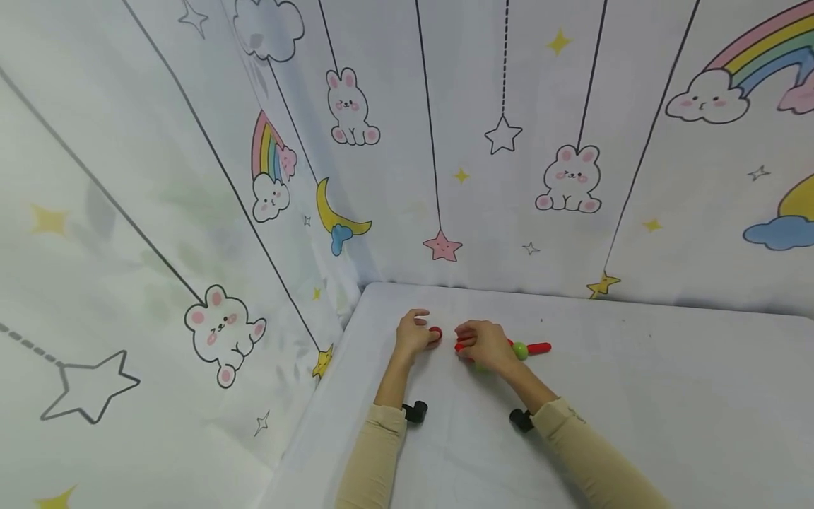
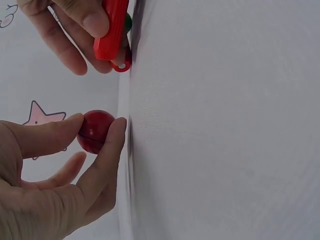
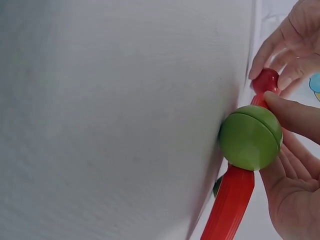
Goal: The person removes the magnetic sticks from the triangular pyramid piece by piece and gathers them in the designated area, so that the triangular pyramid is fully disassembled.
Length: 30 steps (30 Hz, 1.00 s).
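Observation:
My left hand (image 1: 415, 335) pinches a small glossy red ball (image 2: 95, 131) between thumb and fingertips, with a thin seam line round it. To its right, my right hand (image 1: 485, 344) grips a red ridged rod (image 3: 231, 202) that carries a larger green ball (image 3: 251, 137) partway along. The near end of that rod points toward the red ball; in the right wrist view the two overlap. Behind the right hand lies another red rod (image 1: 540, 348) with a green ball (image 1: 520, 350), partly hidden by the hand. A red ring-shaped end (image 2: 121, 66) shows below the right fingers.
A white cloth covers the table (image 1: 636, 396). White curtains (image 1: 407, 177) printed with bunnies, stars and rainbows hang behind it and at the left. A black camera mount sits on each wrist (image 1: 416, 412).

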Each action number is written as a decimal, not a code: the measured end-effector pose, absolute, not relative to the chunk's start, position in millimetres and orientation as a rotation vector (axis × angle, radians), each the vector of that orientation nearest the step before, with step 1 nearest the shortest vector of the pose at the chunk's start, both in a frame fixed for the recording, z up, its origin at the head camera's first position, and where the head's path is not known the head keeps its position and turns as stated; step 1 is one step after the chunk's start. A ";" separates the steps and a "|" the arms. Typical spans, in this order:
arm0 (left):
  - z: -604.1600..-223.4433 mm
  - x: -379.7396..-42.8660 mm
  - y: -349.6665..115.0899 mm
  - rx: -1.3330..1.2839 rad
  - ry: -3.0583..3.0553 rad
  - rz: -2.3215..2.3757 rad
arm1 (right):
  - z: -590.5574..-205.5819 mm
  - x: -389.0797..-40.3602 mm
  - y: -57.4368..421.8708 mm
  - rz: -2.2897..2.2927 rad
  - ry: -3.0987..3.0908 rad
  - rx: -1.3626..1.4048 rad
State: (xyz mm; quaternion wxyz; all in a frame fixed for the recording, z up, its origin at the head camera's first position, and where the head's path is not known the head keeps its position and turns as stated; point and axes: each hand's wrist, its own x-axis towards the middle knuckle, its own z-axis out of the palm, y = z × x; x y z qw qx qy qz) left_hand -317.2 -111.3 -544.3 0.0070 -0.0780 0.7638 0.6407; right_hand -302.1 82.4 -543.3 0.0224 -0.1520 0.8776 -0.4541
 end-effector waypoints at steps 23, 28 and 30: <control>-546.2 -339.0 -140.5 -0.221 2.551 1.844 | -535.8 -291.0 91.7 -1.389 2.698 -0.430; -545.4 -346.9 -147.1 -0.192 2.599 1.832 | -535.0 -287.5 95.5 -1.367 2.724 -0.413; -545.3 -351.5 -148.9 -0.181 2.612 1.843 | -534.4 -285.4 97.5 -1.370 2.735 -0.408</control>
